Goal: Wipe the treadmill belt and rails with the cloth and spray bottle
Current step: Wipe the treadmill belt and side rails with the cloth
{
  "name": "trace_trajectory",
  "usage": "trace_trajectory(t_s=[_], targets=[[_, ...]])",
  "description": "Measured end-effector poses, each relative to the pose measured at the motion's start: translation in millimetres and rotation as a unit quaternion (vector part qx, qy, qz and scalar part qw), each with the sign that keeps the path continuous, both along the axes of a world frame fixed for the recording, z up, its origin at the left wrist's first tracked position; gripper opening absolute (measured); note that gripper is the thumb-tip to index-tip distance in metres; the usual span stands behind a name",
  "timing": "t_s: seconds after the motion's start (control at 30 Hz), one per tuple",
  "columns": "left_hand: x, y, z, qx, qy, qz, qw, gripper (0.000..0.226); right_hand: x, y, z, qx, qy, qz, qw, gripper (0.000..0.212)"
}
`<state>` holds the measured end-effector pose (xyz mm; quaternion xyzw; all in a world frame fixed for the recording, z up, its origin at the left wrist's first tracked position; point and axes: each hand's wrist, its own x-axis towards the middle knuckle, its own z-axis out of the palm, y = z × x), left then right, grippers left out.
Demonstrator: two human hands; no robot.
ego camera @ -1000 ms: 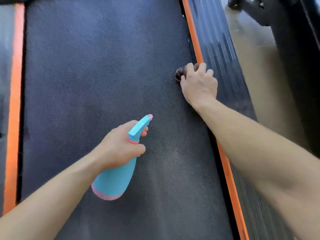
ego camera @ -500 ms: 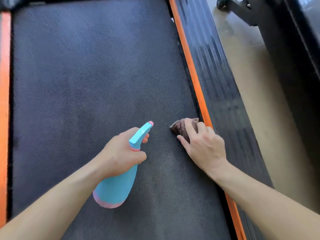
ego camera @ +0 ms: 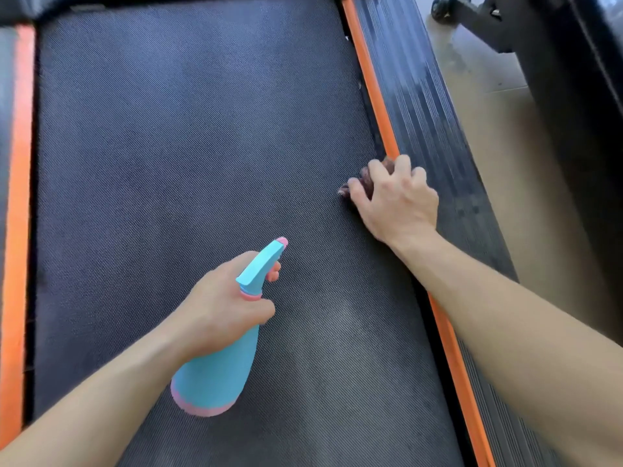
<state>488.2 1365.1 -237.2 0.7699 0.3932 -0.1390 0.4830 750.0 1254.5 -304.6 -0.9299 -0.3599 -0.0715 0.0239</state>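
Note:
The dark textured treadmill belt [ego camera: 188, 163] fills most of the view. My left hand [ego camera: 219, 305] grips a turquoise spray bottle [ego camera: 219, 369] with pink trim, its nozzle pointing up and to the right over the belt. My right hand [ego camera: 397, 200] presses a small brown cloth [ego camera: 365, 178] onto the belt's right edge, against the orange strip [ego camera: 374, 96]. Most of the cloth is hidden under my fingers. The ribbed black right rail [ego camera: 424, 106] runs just beyond that strip.
An orange strip and dark left rail [ego camera: 18, 163] border the belt on the left. Beige floor [ego camera: 499, 136] lies to the right of the rail. A black frame with a small wheel [ego camera: 441, 8] stands at the top right.
My right hand slid the cloth toward me along the belt's right edge, then pushed it away again along the orange strip. The left hand with the bottle stayed nearly in place.

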Motion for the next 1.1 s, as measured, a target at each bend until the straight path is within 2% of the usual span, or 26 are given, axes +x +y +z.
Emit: trace_trajectory(t_s=[0.1, 0.17, 0.3, 0.4, 0.5, 0.57, 0.63, 0.73, 0.8, 0.9, 1.0, 1.1], targets=[[-3, -1, -1, -0.005, 0.005, -0.002, 1.0, 0.039, -15, -24, 6, -0.086, 0.012, 0.038, 0.996, 0.065], [-2, -2, 0, -0.006, 0.007, -0.009, 1.0, 0.043, -21, -35, 13, -0.11, 0.04, 0.049, 0.992, 0.065], [6, -1, 2, -0.002, -0.004, -0.013, 1.0, 0.052, -20, -34, 26, -0.055, 0.062, 0.043, 0.996, 0.044], [9, -2, 2, -0.004, -0.01, -0.007, 1.0, 0.054, 8, -15, 40, 0.028, 0.028, -0.008, 0.999, 0.042], [9, -2, 0, -0.002, -0.009, -0.011, 1.0, 0.045, 31, 11, 41, 0.008, 0.051, -0.044, 0.998, 0.05], [8, -2, -1, -0.006, -0.011, -0.011, 1.0, 0.041, 27, 22, 32, -0.044, 0.069, -0.011, 0.997, 0.057], [7, 0, -4, -0.008, -0.013, -0.013, 1.0, 0.042, 16, 21, 20, -0.07, 0.047, 0.014, 0.996, 0.07], [4, 2, -7, -0.018, -0.012, -0.006, 1.0, 0.041, 9, 8, 4, -0.004, -0.009, 0.016, 1.0, 0.08], [2, 3, -9, -0.024, -0.01, -0.004, 1.0, 0.048, 13, 5, -5, 0.011, -0.034, 0.033, 0.999, 0.076], [2, 4, -9, -0.023, -0.009, -0.004, 1.0, 0.057, 25, 21, -9, -0.017, -0.058, 0.065, 0.996, 0.065], [4, 5, -9, -0.023, -0.005, 0.005, 1.0, 0.056, 31, 41, -1, -0.075, -0.033, 0.063, 0.995, 0.049], [7, 5, -8, -0.02, -0.005, 0.002, 1.0, 0.051, 30, 47, 6, -0.116, -0.009, 0.054, 0.992, 0.05]])
